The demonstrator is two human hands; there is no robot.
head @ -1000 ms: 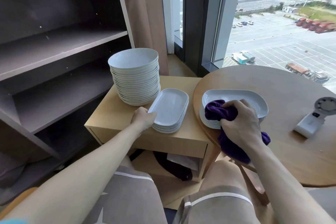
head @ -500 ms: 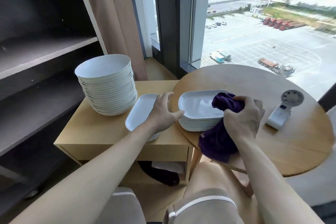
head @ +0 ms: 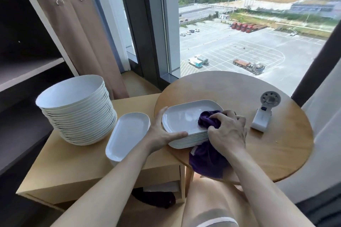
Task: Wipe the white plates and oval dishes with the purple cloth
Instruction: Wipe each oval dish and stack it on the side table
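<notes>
Purple cloth [head: 208, 120] is bunched up in my right hand [head: 227, 131]. My fingers are curled tight round it, and I press it down on the right side of the top oval dish [head: 184, 116]. The rest of the cloth hangs over the near edge of the round tabletop [head: 239, 88], toward my lap. The dish lies on a pile of oval dishes [head: 190, 142] near the left edge of that tabletop. My left hand [head: 162, 132] is spread out, with the thumb along the near rim and the fingers up the left side. It pushes on the corner of the pile, I think to stop it sliding. I seem to be in the middle of wiping this top dish, but I can't tell how much of it is clean. Next I should slide the cloth across to the left, pressing softly so the pile does not tip. After that the dish may belong with the other oval dishes [head: 127, 134] on the low tabletop [head: 73, 162] just beside. The big pile of white plates [head: 77, 116] sits there too. A small white gadget [head: 263, 116] stands to the right, apart from my hands.
</notes>
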